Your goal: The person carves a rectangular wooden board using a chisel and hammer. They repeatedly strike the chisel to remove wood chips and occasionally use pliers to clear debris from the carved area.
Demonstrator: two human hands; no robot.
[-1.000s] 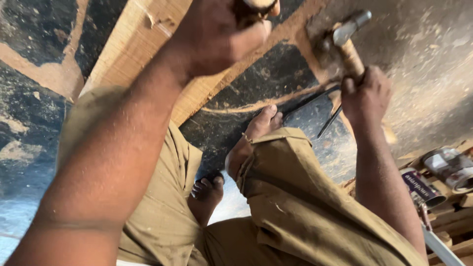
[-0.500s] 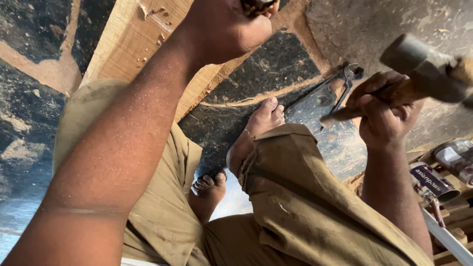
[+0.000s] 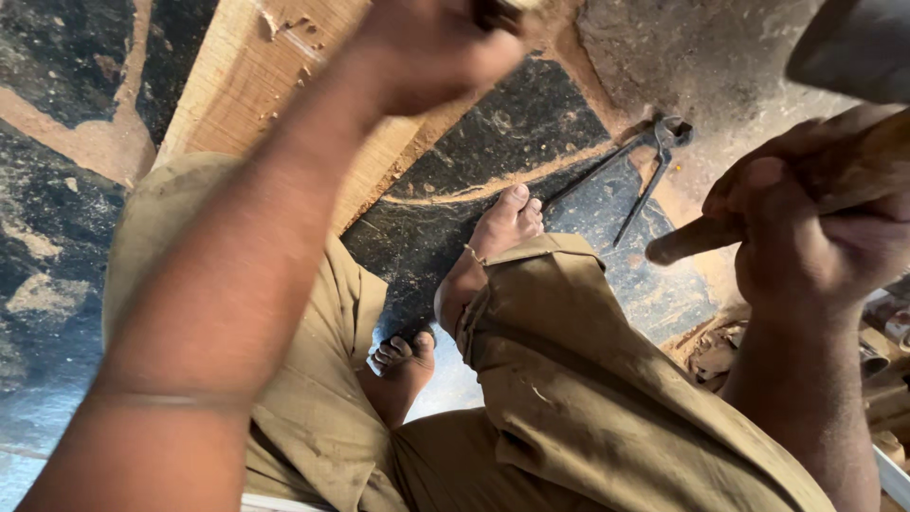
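My right hand (image 3: 806,237) grips the wooden handle of a hammer (image 3: 758,213), raised close to the camera at the right; its dark metal head (image 3: 853,47) fills the top right corner. My left hand (image 3: 431,47) is closed around a small tool at the top centre, its tip hidden, held against a light wooden plank (image 3: 256,104) that lies on the floor. I sit on the floor in khaki trousers with both bare feet (image 3: 502,228) showing below the plank.
Metal pincers (image 3: 645,156) lie on the dark, dusty floor beyond my right foot. Wood scraps and small items (image 3: 886,360) are piled at the right edge. Sawdust covers the floor at the top right.
My right hand has swung the hammer up and back, from the plank near my left hand toward the camera at the right. My left hand stays on the plank.
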